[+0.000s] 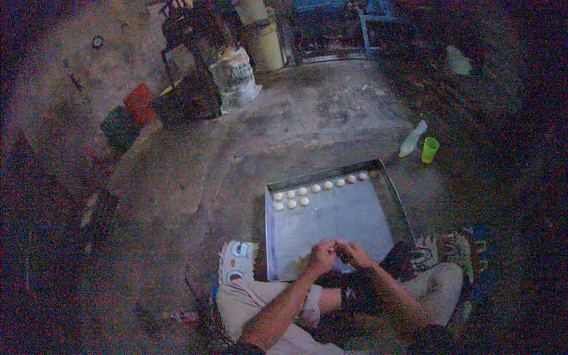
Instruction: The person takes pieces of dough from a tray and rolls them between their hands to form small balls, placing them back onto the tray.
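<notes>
A large shallow metal tray [269, 236] lies on the floor in front of my crossed legs. Along its far side sit several small, pale round balls [302, 191] that look like dough, with a short second row at the left. Over the tray's near edge, my left hand [323, 255] and my right hand [355, 255] meet, fingers closed and pressed together at the tips. Whatever lies between the fingers is too small and dark to make out.
Beyond the tray's far right corner stand a yellow-green cup [430, 150] and a pale plastic bottle or bag [413, 139]. A white sack [238, 77] and a cream bucket [269, 47] are farther back. Red [139, 102] and green containers [120, 127] stand at the left.
</notes>
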The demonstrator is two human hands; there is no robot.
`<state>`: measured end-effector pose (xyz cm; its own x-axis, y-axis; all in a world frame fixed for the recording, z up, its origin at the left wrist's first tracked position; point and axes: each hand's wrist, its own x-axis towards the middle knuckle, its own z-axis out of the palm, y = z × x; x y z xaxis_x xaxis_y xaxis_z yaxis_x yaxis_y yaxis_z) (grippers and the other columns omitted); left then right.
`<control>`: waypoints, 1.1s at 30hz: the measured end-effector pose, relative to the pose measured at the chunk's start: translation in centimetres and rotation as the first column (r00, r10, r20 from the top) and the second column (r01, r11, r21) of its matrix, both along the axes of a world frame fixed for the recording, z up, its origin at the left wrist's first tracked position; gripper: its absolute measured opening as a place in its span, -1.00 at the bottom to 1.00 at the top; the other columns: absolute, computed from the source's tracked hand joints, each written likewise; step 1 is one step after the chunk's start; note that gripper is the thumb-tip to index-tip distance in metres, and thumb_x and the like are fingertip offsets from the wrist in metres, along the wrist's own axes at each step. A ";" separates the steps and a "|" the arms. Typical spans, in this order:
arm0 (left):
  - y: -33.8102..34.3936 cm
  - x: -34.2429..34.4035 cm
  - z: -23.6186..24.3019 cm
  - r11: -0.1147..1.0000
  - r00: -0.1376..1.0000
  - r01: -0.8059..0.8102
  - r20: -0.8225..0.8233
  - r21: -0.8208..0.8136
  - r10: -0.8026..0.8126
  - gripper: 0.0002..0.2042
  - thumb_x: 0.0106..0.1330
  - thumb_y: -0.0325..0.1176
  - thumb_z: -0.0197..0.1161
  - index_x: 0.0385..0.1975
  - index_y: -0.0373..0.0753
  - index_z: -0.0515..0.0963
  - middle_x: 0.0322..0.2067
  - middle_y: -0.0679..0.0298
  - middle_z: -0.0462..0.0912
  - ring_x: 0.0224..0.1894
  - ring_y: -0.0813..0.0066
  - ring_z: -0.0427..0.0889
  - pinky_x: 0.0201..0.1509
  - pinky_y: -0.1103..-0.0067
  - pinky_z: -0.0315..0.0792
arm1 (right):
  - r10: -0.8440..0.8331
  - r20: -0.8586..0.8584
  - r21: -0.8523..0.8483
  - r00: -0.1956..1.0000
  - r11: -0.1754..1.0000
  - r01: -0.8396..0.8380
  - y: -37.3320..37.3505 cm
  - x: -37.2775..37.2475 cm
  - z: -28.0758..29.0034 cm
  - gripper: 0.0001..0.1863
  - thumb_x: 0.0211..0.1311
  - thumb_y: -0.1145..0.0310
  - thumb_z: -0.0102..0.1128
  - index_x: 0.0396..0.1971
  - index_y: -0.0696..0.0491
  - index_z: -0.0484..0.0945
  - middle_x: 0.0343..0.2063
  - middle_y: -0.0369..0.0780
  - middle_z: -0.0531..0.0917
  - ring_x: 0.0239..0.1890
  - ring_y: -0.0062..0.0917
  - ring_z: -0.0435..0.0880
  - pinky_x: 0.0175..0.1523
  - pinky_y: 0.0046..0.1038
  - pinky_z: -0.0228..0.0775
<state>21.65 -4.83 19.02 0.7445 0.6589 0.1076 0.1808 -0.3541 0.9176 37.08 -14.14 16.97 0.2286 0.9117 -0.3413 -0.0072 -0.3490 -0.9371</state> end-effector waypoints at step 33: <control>-7.2 3.3 -3.3 0.895 0.995 -0.008 0.097 0.446 -0.040 -0.65 0.31 -0.30 0.16 0.06 -0.26 0.46 -0.10 0.04 0.62 -0.01 0.06 0.56 0.02 0.30 0.45 | -0.414 0.304 0.476 0.858 0.846 0.240 -2.9 7.3 -8.8 -0.64 0.42 0.20 -0.02 -0.31 0.22 0.58 -0.45 -0.17 0.64 -0.50 -0.54 0.57 -0.32 -0.43 0.47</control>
<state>24.94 -12.07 15.75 0.7242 0.5123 0.4616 0.0867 -0.7318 0.6760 44.37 -17.02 8.19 0.5702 0.7911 0.2214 0.3358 0.0215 -0.9417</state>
